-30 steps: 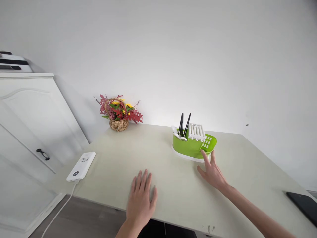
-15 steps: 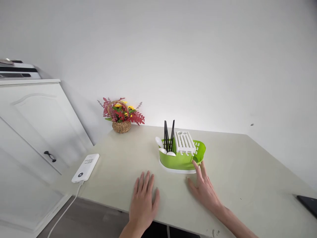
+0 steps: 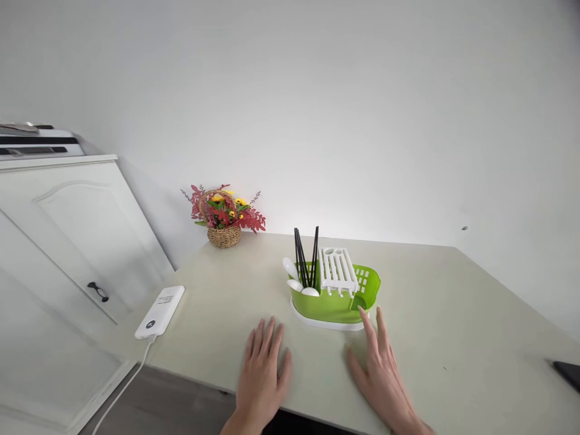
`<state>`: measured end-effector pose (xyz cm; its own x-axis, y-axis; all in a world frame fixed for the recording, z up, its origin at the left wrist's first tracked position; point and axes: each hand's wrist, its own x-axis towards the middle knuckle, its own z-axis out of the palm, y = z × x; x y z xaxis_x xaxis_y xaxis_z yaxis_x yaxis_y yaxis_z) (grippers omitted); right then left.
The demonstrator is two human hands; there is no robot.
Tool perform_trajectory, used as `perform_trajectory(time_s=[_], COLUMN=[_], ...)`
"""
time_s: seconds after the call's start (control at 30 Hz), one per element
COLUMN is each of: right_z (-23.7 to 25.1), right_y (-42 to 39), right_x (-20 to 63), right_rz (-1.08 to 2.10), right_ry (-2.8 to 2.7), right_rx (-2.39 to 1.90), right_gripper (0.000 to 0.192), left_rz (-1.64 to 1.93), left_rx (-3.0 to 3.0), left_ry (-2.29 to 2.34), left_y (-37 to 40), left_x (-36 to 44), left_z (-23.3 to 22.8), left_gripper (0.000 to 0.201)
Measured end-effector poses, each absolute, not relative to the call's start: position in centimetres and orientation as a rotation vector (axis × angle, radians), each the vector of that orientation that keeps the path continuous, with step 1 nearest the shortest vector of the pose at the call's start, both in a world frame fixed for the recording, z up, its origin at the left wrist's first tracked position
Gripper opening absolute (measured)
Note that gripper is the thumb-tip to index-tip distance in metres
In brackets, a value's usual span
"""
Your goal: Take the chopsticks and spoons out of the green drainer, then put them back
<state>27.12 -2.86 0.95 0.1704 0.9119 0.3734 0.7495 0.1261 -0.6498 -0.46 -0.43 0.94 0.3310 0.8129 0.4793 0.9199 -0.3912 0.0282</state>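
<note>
Neither grip holds anything: the left hand (image 3: 263, 374) lies flat and spread on the pale bench (image 3: 435, 314), and the right hand (image 3: 380, 377) rests open just short of the green cutlery drainer (image 3: 333, 302), its longest fingertips (image 3: 377, 314) at the near right corner of the white base tray (image 3: 326, 323), though contact cannot be made out from this angle. The drainer stands near the middle of the bench, a little right of the left hand. It looks like thin moulded plastic, light and stiff, likely to slide readily on the smooth top and to tip if pushed high, since black chopsticks (image 3: 304, 260) stand upright in its left pocket beside white spoons (image 3: 296, 281). The low green wall or the tray edge appears the safest place to take hold; the slotted white insert (image 3: 336, 270) may simply lift out. Farther off, a wicker basket of artificial flowers (image 3: 224, 217) sits at the wall, a white power bank (image 3: 159, 311) with its cable lies at the left edge beside a white cabinet (image 3: 67, 241), and a dark flat object (image 3: 568, 374) shows at the far right. Nothing stands between the hands and the drainer.
</note>
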Motion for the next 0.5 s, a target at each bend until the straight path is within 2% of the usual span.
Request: perform_trajectory(time_s=[0.13,0.23,0.37,0.5], right_z=[0.6,0.2,-0.5,-1.0], right_y=[-3.7,-4.2,-4.2,-3.9], right_x=[28.0,29.0,29.7,29.9], right_rz=[0.192,0.115,0.116,0.145], right_ry=[-1.562,-1.549,-1.543,-1.543], right_rx=[-1.711,-1.747,-1.798,-1.809], right_gripper=[0.075,0.072,0.072,0.076], left_rz=[-0.7,-0.934,-1.557,-2.123], left_rx=[-2.455,-2.574,-2.445,-2.335], left_ry=[-1.626,-1.813,-2.351,-2.353], left_y=[-0.2,1.6,6.9,13.3], left_x=[-1.1,-2.0,-2.4,-0.3], left_z=[1.3,2.9,8.0,13.7], left_gripper=[0.053,0.048,0.047,0.052])
